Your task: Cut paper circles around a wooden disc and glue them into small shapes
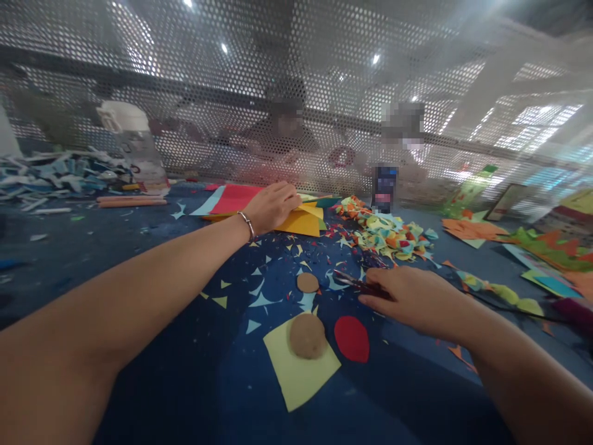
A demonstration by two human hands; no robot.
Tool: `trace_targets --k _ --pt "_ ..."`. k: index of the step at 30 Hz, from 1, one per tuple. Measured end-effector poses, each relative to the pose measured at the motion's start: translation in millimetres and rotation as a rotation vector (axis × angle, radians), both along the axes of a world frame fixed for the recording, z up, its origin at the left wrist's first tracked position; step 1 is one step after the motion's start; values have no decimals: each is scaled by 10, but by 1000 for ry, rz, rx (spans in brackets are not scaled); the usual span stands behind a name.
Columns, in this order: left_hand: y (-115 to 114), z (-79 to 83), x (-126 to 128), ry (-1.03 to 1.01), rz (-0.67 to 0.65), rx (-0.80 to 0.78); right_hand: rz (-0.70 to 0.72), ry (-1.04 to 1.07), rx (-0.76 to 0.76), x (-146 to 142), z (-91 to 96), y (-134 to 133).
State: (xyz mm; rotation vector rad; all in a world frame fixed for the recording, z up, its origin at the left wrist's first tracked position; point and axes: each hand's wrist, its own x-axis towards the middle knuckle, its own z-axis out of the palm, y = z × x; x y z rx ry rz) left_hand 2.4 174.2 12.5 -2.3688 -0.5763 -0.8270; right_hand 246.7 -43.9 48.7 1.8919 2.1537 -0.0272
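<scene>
My left hand (273,207), with a bracelet on the wrist, reaches far forward and rests with curled fingers on a stack of yellow and red paper sheets (301,221). My right hand (412,300) lies near the table's middle, fingers closed over a pair of scissors (352,282) whose blades point left. In front of me lies a pale yellow paper square (301,374) with a brown paper circle (307,335) on it. A red oval cut-out (352,339) sits beside it, and a smaller brown circle (307,282) lies further back.
A heap of colourful paper scraps (389,235) lies behind my right hand. Small cuttings dot the blue table (185,383). More coloured sheets (546,247) lie at the right, white-blue scraps (55,173) and a white-capped container (134,148) at the left. Two people sit behind a perforated screen (296,93).
</scene>
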Motion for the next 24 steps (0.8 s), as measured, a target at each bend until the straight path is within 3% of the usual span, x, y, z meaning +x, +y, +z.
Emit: trace_targets --k 5,13,15,17,18,21,24 --pt "-62 144 -65 -139 73 -5 -14 -9 -8 -10 13 3" --pt "-202 769 -454 -721 144 -43 3 -8 -2 4 0 1" --pt "-149 832 -523 -842 184 -250 0 -4 1 -2 1 5" --pt "-82 834 -550 -1035 162 -673 -2 -3 -1 -6 3 9" --pt "-56 821 -551 -1052 157 -777 -1 -2 -2 -6 4 10" --pt "-37 784 -530 -1051 131 -955 -1 3 -8 0 7 7" --pt "-85 768 -491 -1044 103 -1021 -1 9 -9 -4 14 -7"
